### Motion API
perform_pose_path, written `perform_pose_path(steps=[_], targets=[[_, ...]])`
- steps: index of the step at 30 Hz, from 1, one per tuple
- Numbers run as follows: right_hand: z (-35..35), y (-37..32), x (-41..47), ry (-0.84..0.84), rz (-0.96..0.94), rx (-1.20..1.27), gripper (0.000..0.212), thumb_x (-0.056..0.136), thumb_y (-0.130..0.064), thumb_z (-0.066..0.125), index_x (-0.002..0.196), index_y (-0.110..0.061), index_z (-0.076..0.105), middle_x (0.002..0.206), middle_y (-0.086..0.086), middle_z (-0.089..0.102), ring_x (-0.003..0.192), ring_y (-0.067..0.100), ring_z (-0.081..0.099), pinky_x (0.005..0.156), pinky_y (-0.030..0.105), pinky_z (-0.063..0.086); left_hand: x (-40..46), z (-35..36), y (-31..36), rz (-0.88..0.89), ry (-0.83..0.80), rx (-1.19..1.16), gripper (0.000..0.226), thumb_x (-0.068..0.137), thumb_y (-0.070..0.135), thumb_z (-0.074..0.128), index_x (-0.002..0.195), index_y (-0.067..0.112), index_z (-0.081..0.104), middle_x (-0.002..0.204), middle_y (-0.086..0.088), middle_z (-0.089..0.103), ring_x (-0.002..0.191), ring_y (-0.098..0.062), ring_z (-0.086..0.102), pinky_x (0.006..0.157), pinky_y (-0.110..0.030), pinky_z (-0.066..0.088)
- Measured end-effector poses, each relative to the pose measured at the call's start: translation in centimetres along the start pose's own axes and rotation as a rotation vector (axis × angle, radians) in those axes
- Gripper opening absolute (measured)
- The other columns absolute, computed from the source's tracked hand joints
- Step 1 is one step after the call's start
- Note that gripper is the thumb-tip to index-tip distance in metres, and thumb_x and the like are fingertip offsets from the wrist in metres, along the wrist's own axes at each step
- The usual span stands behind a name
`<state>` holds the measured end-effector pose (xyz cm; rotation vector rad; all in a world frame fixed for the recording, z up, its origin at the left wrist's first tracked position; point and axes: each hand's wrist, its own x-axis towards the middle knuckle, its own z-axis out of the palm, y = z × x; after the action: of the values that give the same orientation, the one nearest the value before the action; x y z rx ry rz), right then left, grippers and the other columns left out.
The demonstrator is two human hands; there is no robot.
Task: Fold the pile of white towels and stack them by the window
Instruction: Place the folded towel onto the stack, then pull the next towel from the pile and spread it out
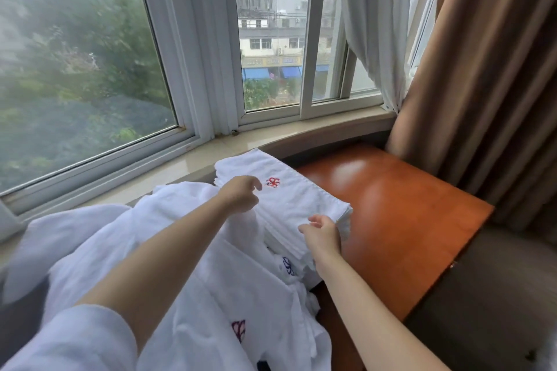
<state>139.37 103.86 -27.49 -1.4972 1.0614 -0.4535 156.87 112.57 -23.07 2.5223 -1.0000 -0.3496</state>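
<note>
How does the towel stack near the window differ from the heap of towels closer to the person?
The stack is folded flat with squared edges; the heap lies loose and crumpled. The stack's top towel shows a red emblem, while the heap shows blue and purple ones. The stack sits nearer the sill on the wooden table; the heap spreads wider, under both arms. Both are white towels.

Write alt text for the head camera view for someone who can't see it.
Two bare hands, left hand and right hand, hover over a stack of folded white towels bearing a red embroidered emblem on a glossy orange-brown wooden table by a bay window. Unfolded white towels lie heaped alongside.
</note>
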Motion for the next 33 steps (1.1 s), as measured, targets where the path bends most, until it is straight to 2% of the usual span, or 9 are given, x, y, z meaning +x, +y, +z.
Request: perform_pose_path(steps=[4, 7, 13, 17, 22, 24, 27, 30, 33], targets=[[1.9, -0.8, -2.5, -0.312, -0.126, -0.151, 0.041, 0.088, -0.023, 0.067, 0.125, -0.014, 0.054, 0.123, 0.002, 0.057, 0.103, 0.016, 0.055, 0.079, 0.025, 0.045, -5.1, -1.3, -1.5, -0.043, 0.155, 0.021, 0.037, 0.087, 0.004, 0.045, 0.112, 0.021, 0.066, 0.119, 0.005, 0.062, 0.113, -0.019, 0.057, 0.090, -0.032, 0.049], [4.9, 0.2, -4.6, -0.497, -0.243, -0.253, 0.063, 0.082, -0.038, 0.073, 0.136, -0.019, 0.045, 0.135, 0.002, 0.050, 0.120, 0.020, 0.051, 0.100, 0.037, 0.045, -9.1, -1.6, -3.0, -0.058, 0.276, 0.049, 0.031, 0.089, 0.003, 0.046, 0.107, 0.016, 0.069, 0.112, -0.002, 0.065, 0.108, -0.023, 0.058, 0.087, -0.034, 0.047], [6.7, 1.4, -7.8, -0.212, -0.821, -0.930, 0.032, 0.096, -0.038, 0.047, 0.116, -0.013, 0.053, 0.123, 0.010, 0.056, 0.116, 0.031, 0.053, 0.091, 0.039, 0.039, -16.1, -0.6, -5.6, 0.019, 0.270, 0.159, 0.065, 0.079, -0.014, 0.039, 0.135, 0.015, 0.054, 0.141, -0.003, 0.051, 0.132, -0.022, 0.042, 0.106, -0.028, 0.034], [5.3, -0.9, -10.3, -0.439, -0.938, -0.151, 0.007, 0.089, -0.017, 0.052, 0.089, -0.010, 0.053, 0.082, -0.003, 0.054, 0.083, 0.014, 0.055, 0.074, 0.031, 0.042, -18.2, 0.1, -7.0, -0.002, 0.358, 0.194, 0.084, 0.078, -0.004, 0.058, 0.151, 0.026, 0.029, 0.154, 0.000, 0.031, 0.140, -0.024, 0.025, 0.111, -0.032, 0.030], [2.5, -4.7, -11.6, -0.163, -0.786, 0.383, 0.026, 0.096, -0.005, 0.050, 0.079, -0.022, 0.039, 0.073, -0.010, 0.044, 0.065, -0.004, 0.046, 0.065, 0.011, 0.037, -18.0, -0.6, -8.7, -0.089, 0.516, 0.102, 0.022, 0.085, 0.023, 0.073, 0.104, 0.013, 0.067, 0.154, -0.008, 0.033, 0.144, -0.029, 0.023, 0.114, -0.035, 0.018], [1.8, -5.0, -11.3, -0.144, -0.714, 0.476, 0.018, 0.095, -0.013, 0.050, 0.082, -0.021, 0.041, 0.078, -0.009, 0.046, 0.068, -0.006, 0.046, 0.071, 0.010, 0.038, -17.9, -0.3, -8.6, -0.033, 0.483, 0.046, 0.053, 0.079, 0.023, 0.079, 0.126, 0.011, 0.057, 0.153, -0.008, 0.035, 0.141, -0.028, 0.031, 0.112, -0.033, 0.023], [1.0, -4.4, -12.3, -0.165, -0.707, 0.588, 0.009, 0.085, -0.025, 0.049, 0.090, -0.018, 0.045, 0.090, -0.006, 0.048, 0.082, 0.000, 0.046, 0.083, 0.016, 0.040, -16.7, 0.6, -7.6, -0.003, 0.431, 0.038, 0.112, 0.071, 0.035, 0.084, 0.154, 0.022, 0.010, 0.161, -0.006, 0.017, 0.147, -0.025, 0.018, 0.119, -0.039, 0.018], [0.0, -5.1, -13.7, -0.136, -0.768, 0.748, 0.010, 0.084, -0.014, 0.045, 0.089, -0.020, 0.050, 0.080, -0.014, 0.053, 0.076, 0.001, 0.047, 0.073, 0.017, 0.040, -15.3, 1.1, -6.1, -0.018, 0.385, 0.032, 0.114, 0.073, 0.045, 0.081, 0.148, 0.038, -0.004, 0.163, -0.005, 0.001, 0.149, -0.025, 0.002, 0.119, -0.043, 0.009], [-0.7, -5.7, -13.1, -0.115, -0.758, 0.801, 0.014, 0.084, -0.013, 0.042, 0.094, -0.020, 0.050, 0.078, -0.021, 0.058, 0.075, 0.001, 0.050, 0.069, 0.017, 0.041, -13.9, 1.3, -5.3, 0.021, 0.358, 0.100, 0.088, 0.079, 0.043, 0.076, 0.151, 0.035, 0.026, 0.163, -0.002, -0.002, 0.148, -0.027, -0.001, 0.119, -0.043, 0.009]])
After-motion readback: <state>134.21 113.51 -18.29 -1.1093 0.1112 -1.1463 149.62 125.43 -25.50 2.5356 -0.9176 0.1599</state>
